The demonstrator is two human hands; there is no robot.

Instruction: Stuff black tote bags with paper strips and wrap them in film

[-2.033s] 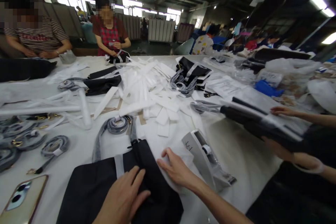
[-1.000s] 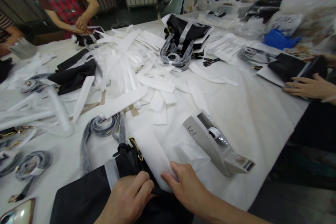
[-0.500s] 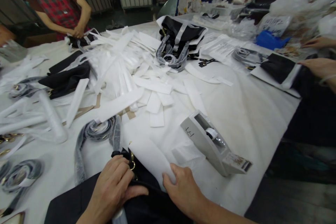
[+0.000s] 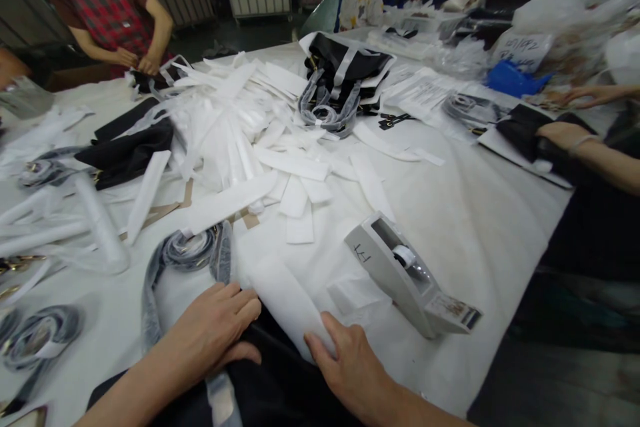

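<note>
A black bag [image 4: 280,380] lies at the table's near edge, with a pale plastic-wrapped strip [image 4: 223,400] across its front. My left hand [image 4: 220,320] is closed over the bag's upper edge, its thumb on the near side. Between thumb and fingers, my right hand [image 4: 353,363] pinches the near end of a white foam strip [image 4: 283,293]. That strip lies against the bag's right side and reaches away over the table. Beyond my left hand, a plastic-wrapped strap [image 4: 157,273] curls in a loop. A grey tape dispenser [image 4: 400,273] stands right of my right hand.
Loose white foam strips [image 4: 225,107] are heaped mid-table. Other black bags [image 4: 135,147] lie left, with a stack of them [image 4: 325,53] at the back. Coiled wrapped straps [image 4: 45,333] sit near left. Co-workers' hands [image 4: 145,63] handle items at far left and right [image 4: 565,133].
My left hand has shifted slightly along the bag's edge, and its forearm now covers more of the bag. The gold zip hardware beside it is now hidden. My right hand stays on the foam strip.
</note>
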